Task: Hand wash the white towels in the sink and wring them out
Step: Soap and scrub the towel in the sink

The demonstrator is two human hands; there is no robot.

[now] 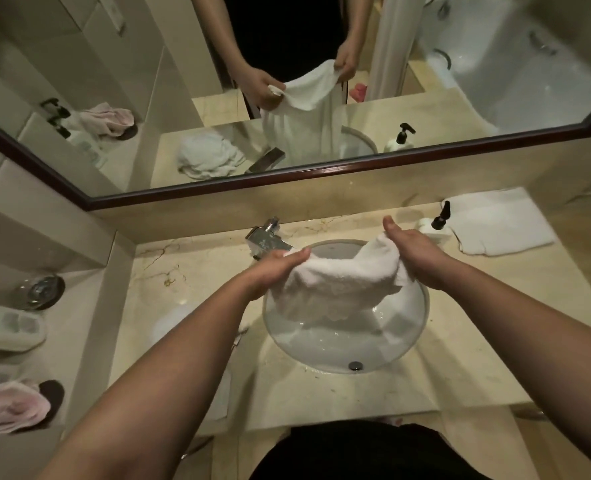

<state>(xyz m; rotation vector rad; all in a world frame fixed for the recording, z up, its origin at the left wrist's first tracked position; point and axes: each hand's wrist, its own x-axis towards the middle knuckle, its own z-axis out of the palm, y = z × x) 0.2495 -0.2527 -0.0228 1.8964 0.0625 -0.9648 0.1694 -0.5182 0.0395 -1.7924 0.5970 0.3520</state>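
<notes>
I hold a white towel (339, 282) stretched above the round white sink (413, 336). My left hand (275, 270) grips its left end, fingers curled over the top edge. My right hand (417, 251) grips the right end, thumb raised. The rest of the towel hangs down into the basin. A second white towel (498, 221) lies folded on the counter at the back right. The mirror shows another crumpled white towel on the counter left of the sink, which my left arm hides in the direct view.
A chrome faucet (268, 239) stands behind the sink on the left. A pump bottle (436, 223) sits at the back right. A glass dish (41, 291), a white container (10, 327) and a pink cloth (10, 407) lie on the left ledge. A mirror (287, 81) spans the wall.
</notes>
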